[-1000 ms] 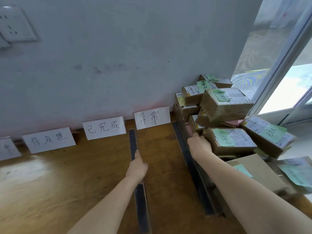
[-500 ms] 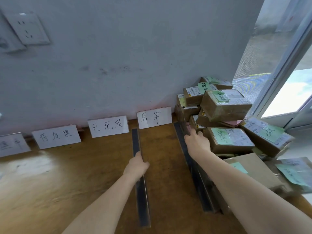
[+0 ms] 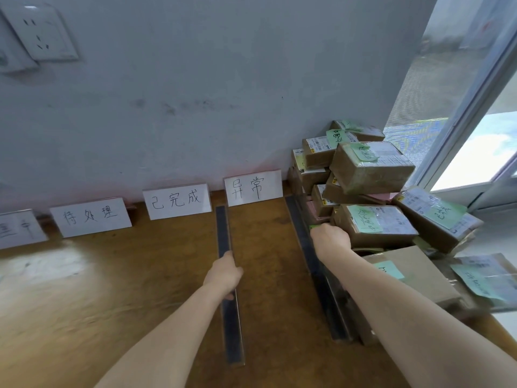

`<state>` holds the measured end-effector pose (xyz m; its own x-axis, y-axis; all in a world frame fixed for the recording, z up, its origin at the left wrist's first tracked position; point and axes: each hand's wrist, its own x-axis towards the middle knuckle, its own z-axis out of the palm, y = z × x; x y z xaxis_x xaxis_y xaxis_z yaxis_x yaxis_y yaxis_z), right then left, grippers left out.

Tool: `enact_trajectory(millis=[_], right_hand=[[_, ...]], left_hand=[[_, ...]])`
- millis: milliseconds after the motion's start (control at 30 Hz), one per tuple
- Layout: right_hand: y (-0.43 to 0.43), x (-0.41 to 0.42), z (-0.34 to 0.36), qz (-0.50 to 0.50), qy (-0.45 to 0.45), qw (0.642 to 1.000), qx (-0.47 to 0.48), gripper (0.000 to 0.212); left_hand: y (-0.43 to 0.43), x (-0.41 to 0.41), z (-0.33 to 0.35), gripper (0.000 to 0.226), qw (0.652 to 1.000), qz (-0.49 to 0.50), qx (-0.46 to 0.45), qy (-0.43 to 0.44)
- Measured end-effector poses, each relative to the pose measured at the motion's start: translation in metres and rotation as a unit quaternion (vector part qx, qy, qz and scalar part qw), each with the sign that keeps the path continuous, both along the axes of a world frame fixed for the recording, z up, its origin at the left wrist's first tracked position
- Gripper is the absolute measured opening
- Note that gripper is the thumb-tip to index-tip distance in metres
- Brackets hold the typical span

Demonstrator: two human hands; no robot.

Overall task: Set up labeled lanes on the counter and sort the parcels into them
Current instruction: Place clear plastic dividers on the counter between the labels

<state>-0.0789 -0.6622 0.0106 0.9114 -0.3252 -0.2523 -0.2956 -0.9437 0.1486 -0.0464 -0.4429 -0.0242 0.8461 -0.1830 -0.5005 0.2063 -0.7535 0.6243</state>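
Your left hand [image 3: 223,275] grips the divider strip [image 3: 223,233] that runs forward from the 异常 label [image 3: 253,187] at the back edge of the counter [image 3: 84,303]. You look to be laying lanes. Your right hand [image 3: 331,242] curls against the parcels [image 3: 372,169] heaped at the right end, and I cannot tell what it grasps. Next, square the strip, then sort.

A scuffed grey wall [image 3: 195,79] bears a white socket [image 3: 42,32]; daylight comes through a window [image 3: 475,141] at right.

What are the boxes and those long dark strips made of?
Boxes: brown cardboard with a dull surface, wrapped in clear tape that shines in the light. Strips: dark, flat and thin with a slight sheen, perhaps metal or plastic; the look leaves it open.
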Motion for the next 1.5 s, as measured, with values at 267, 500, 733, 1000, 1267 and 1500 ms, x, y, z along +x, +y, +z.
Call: enact_trajectory(millis=[267,500,733,1000,1267,1500], right_hand=[[0.002,0.001,-0.003,0.024,-0.017,0.999,-0.028,0.037],[0.016,0.005,0.003,0.115,-0.056,0.988,-0.081,0.033],[0.064,0.017,0.017,0.176,-0.091,0.978,-0.059,0.026],[0.193,0.043,0.037,0.267,-0.120,0.955,-0.046,0.024],[0.370,0.061,0.044,0.351,-0.123,0.928,-0.018,0.022],[0.512,0.073,0.024,0.416,-0.070,0.905,0.061,0.031]], left_hand=[[0.001,-0.001,0.001,0.053,1.000,-0.003,-0.001,-0.003],[0.015,-0.002,0.012,0.058,0.998,-0.002,0.010,-0.063],[0.061,0.000,0.033,0.032,0.982,-0.043,0.118,-0.141],[0.174,0.001,0.052,0.020,0.942,-0.060,0.234,-0.234],[0.365,-0.005,0.048,0.016,0.928,-0.027,0.280,-0.244],[0.505,-0.027,0.034,0.017,0.918,0.036,0.331,-0.216]])
